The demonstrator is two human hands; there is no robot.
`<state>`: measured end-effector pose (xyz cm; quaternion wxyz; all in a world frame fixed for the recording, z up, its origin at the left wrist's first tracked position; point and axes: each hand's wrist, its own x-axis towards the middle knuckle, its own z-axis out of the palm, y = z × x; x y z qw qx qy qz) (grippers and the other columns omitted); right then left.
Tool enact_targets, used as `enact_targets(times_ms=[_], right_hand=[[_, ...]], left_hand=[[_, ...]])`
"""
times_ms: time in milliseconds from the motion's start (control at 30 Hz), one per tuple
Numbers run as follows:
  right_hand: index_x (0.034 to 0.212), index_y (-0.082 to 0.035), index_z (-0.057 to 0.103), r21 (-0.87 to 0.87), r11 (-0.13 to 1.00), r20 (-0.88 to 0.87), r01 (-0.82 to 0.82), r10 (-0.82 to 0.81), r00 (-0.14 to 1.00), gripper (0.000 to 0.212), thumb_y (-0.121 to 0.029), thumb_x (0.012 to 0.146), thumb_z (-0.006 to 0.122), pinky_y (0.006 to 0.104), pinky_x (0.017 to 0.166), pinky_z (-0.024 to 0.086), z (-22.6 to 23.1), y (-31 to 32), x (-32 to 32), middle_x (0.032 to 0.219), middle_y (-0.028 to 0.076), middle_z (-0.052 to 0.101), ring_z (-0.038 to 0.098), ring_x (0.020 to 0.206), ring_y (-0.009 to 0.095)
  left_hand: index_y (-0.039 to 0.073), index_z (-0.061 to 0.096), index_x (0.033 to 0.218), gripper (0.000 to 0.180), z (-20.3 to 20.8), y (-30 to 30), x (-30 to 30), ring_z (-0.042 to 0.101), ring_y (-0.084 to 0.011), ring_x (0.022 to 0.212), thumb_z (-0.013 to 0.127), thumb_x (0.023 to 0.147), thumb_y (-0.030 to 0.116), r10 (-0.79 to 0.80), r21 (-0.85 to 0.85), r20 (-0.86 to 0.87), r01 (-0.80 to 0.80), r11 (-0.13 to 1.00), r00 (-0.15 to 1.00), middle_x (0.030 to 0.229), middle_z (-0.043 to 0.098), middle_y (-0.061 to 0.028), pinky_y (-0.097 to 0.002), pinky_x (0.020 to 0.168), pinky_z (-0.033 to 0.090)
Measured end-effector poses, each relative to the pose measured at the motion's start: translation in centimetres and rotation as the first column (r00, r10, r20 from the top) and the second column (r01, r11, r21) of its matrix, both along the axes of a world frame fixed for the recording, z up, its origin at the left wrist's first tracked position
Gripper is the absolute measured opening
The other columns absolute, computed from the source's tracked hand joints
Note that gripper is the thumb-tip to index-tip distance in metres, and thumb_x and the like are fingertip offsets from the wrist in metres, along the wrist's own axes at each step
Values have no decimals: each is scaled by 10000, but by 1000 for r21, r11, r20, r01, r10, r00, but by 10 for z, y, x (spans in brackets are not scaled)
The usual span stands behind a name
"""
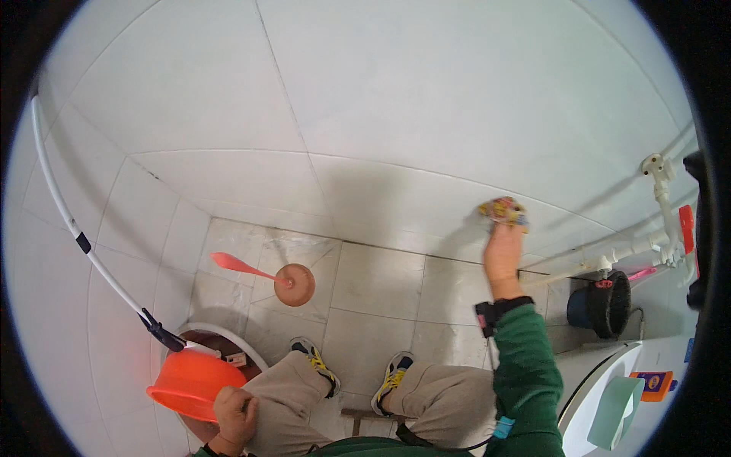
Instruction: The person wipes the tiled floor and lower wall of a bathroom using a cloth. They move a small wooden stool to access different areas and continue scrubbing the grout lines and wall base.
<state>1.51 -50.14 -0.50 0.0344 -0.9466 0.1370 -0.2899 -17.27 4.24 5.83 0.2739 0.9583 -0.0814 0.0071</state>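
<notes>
My right hand [504, 255] reaches forward and presses a crumpled, multicoloured cloth [504, 211] to the lower part of the white tiled wall [426, 183]. The fingers are mostly hidden behind the wrist and cloth. Curled into a fist, my left hand [234, 417] lies near my left knee, beside an orange plastic basin [183, 385]; nothing shows in it. The basin rests tilted on a round white-rimmed tub [251, 349] at the lower left.
A plunger [295, 285] with a pink handle stands on the tiled floor. A white pole [53, 179] leans along the left wall. To the right are white pipes [632, 247], a red valve handle [687, 228], a dark bucket [609, 305], and a green container [615, 411] by an orange box [655, 386].
</notes>
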Motion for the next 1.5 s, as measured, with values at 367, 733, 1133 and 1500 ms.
enact_targets(times_ms=[367, 733, 1133, 1500], right_hand=[[1077, -125, 648, -47, 840, -183, -541, 525, 831, 281, -109, 815, 548, 436, 806, 461, -16, 110, 51, 1170, 112, 563, 540, 1003, 289], [1067, -86, 638, 180, 757, -579, 628, -434, 690, 276, -107, 806, 550, 429, 713, 518, -126, -133, -20, 968, 153, 675, 656, 885, 314], [957, -44, 680, 534, 791, -178, -298, 450, 875, 271, -128, 700, 657, 449, 790, 514, -170, 118, 83, 935, 217, 666, 630, 905, 405], [916, -24, 670, 49, 987, -556, 155, -102, 825, 245, -90, 685, 623, 458, 784, 480, -163, -35, 4, 946, 173, 678, 640, 933, 347]], left_hand=[[47, 576, 718, 135, 4, -11, 1, 532, -292, 640, 703, 671, 47, -15, 31, 2, 15, 999, 1000, 679, 529, -103, -386, 592, 417], [46, 573, 718, 125, 0, 10, -4, 540, -304, 671, 690, 672, 49, 36, 48, -73, -33, 998, 997, 716, 556, -106, -396, 616, 423], [59, 585, 724, 136, 3, -1, 7, 557, -295, 677, 703, 655, 55, 19, 56, -102, -13, 998, 995, 711, 570, -98, -393, 621, 432], [41, 561, 698, 102, -1, 9, -1, 540, -310, 671, 659, 671, 47, 56, 36, -83, -53, 998, 995, 695, 558, -117, -405, 608, 422]])
